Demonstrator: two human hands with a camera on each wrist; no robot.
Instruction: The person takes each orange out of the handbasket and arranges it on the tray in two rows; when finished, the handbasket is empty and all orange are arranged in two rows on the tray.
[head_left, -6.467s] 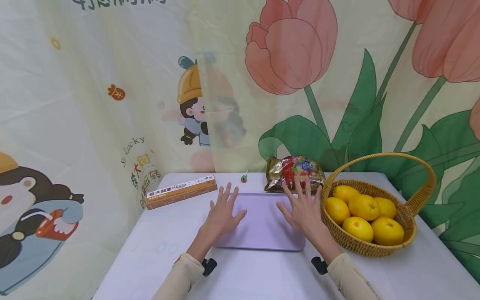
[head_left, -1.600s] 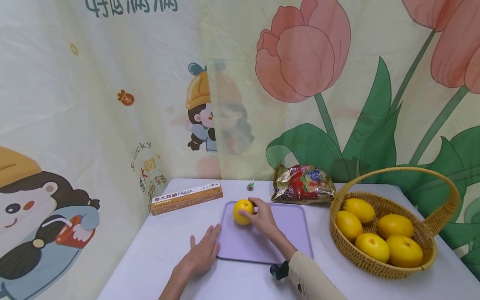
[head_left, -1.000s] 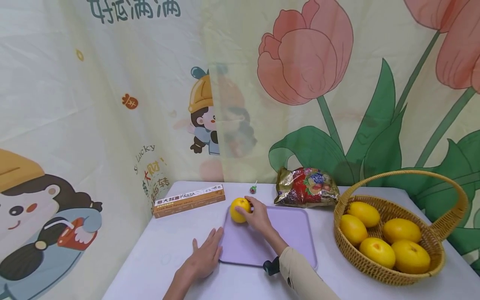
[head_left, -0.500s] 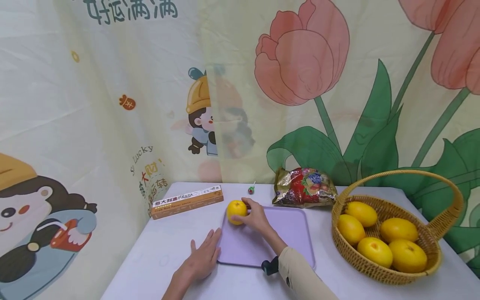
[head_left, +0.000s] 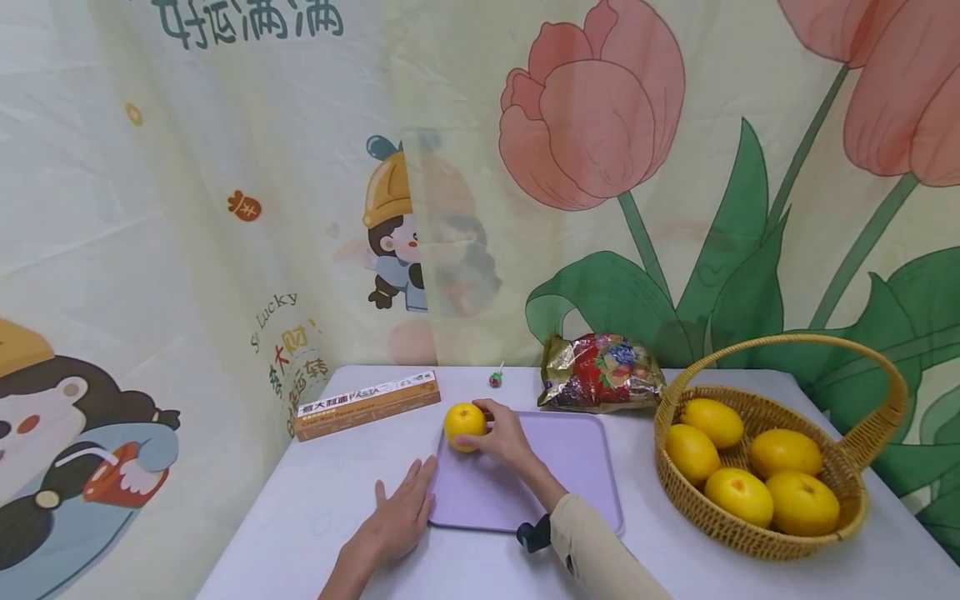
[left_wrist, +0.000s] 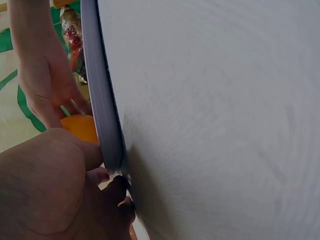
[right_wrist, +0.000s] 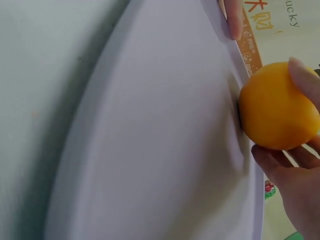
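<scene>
My right hand [head_left: 504, 435] holds an orange [head_left: 459, 427] at the far left corner of the lilac tray [head_left: 525, 492], thumb on the near side and fingers behind it. In the right wrist view the orange [right_wrist: 277, 106] sits against the tray's surface near its rim; I cannot tell whether its full weight rests there. My left hand [head_left: 397, 517] lies on the white table with fingers extended, their tips touching the tray's left edge. The left wrist view shows the left hand [left_wrist: 55, 185] close up beside the tray's rim [left_wrist: 104, 90].
A wicker basket [head_left: 757, 546] with several more oranges stands to the right of the tray. Behind the tray lie a shiny red and gold bag [head_left: 600, 372] and a small lollipop [head_left: 496, 378]. A pasta box [head_left: 367, 406] lies at the back left, before a printed curtain [head_left: 465, 100].
Both hands were spread above the tray at first, and the orange was in the basket. Since then my right hand has brought it over and shifted it slightly left; my left hand stays at the edge.
</scene>
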